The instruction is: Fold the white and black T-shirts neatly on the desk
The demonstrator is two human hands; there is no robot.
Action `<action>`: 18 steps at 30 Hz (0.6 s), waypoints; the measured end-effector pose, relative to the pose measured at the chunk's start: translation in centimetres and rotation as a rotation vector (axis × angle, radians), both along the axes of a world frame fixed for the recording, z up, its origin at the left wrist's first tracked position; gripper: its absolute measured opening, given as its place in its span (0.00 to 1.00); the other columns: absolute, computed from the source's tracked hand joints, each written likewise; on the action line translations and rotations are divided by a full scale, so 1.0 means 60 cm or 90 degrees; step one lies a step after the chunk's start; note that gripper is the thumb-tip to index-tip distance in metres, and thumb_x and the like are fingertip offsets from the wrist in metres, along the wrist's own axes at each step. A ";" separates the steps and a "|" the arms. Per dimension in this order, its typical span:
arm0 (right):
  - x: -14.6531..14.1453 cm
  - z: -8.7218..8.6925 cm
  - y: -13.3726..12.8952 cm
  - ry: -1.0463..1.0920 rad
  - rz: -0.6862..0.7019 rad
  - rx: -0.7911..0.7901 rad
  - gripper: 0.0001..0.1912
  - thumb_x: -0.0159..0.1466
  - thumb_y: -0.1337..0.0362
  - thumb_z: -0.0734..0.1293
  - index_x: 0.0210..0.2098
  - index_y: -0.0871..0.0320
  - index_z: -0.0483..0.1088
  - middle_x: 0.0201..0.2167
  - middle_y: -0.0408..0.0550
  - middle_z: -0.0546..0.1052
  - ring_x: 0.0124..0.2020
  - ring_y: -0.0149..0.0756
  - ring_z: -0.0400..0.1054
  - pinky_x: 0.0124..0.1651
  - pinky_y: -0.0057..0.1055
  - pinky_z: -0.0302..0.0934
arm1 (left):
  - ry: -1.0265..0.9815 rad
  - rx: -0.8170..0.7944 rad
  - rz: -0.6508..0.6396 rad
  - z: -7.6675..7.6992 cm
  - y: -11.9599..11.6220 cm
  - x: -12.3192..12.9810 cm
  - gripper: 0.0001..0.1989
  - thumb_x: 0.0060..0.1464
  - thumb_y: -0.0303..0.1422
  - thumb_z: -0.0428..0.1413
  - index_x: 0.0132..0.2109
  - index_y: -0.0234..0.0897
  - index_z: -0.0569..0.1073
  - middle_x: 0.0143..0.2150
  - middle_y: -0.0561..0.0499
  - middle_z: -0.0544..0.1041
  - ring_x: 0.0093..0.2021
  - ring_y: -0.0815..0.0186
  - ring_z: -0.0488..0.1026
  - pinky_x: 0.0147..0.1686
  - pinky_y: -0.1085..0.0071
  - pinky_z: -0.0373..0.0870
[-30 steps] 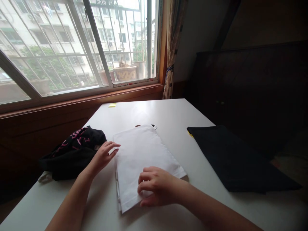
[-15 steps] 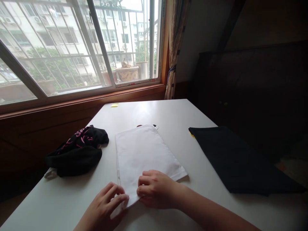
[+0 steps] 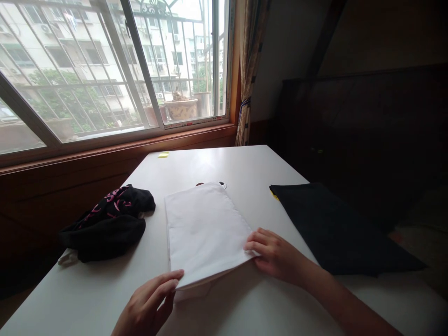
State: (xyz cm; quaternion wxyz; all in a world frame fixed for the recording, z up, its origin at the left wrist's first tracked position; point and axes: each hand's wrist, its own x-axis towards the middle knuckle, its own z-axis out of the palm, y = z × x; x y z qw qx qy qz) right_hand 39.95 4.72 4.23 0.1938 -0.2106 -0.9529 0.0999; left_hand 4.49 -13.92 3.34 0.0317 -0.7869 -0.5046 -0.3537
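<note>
A folded white cloth [image 3: 206,228] lies on the white table, its near edge lifted a little. At its near left corner my left hand [image 3: 152,298] pinches the fabric between thumb and fingers. My right hand [image 3: 275,254] grips the near right corner, thumb beneath and fingers on top. Between the two hands the near edge runs fairly straight, with a lower layer showing under it.
A crumpled black garment with pink lettering [image 3: 108,224] is on the table's left side. Folded dark cloth [image 3: 339,228] lies at the right. A yellow note [image 3: 163,154] sticks near the far edge of the table [image 3: 231,161], before a barred window.
My right hand has slid right along the near edge to the cloth's right corner. My left hand has shifted slightly left and down. The near edge is now spread out between them.
</note>
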 end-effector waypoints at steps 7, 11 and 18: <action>0.040 0.015 0.002 0.102 -0.058 0.049 0.15 0.66 0.76 0.63 0.45 0.51 0.74 0.40 0.49 0.77 0.43 0.41 0.71 0.45 0.39 0.70 | -0.011 0.005 -0.018 0.006 -0.006 -0.006 0.19 0.63 0.22 0.54 0.57 0.44 0.70 0.52 0.44 0.83 0.52 0.61 0.82 0.49 0.70 0.81; 0.035 0.021 -0.001 0.173 -0.038 0.028 0.15 0.68 0.74 0.64 0.48 0.50 0.73 0.42 0.50 0.77 0.46 0.42 0.73 0.48 0.40 0.72 | -0.004 0.012 -0.015 0.015 -0.015 -0.014 0.19 0.63 0.22 0.55 0.58 0.42 0.70 0.54 0.43 0.82 0.54 0.61 0.81 0.51 0.71 0.80; 0.021 0.021 -0.002 0.294 -0.011 -0.126 0.13 0.69 0.74 0.65 0.48 0.50 0.68 0.47 0.48 0.77 0.52 0.40 0.74 0.54 0.38 0.73 | -0.028 0.041 -0.001 0.053 -0.011 -0.013 0.18 0.62 0.20 0.55 0.57 0.40 0.71 0.53 0.43 0.83 0.53 0.63 0.81 0.52 0.72 0.78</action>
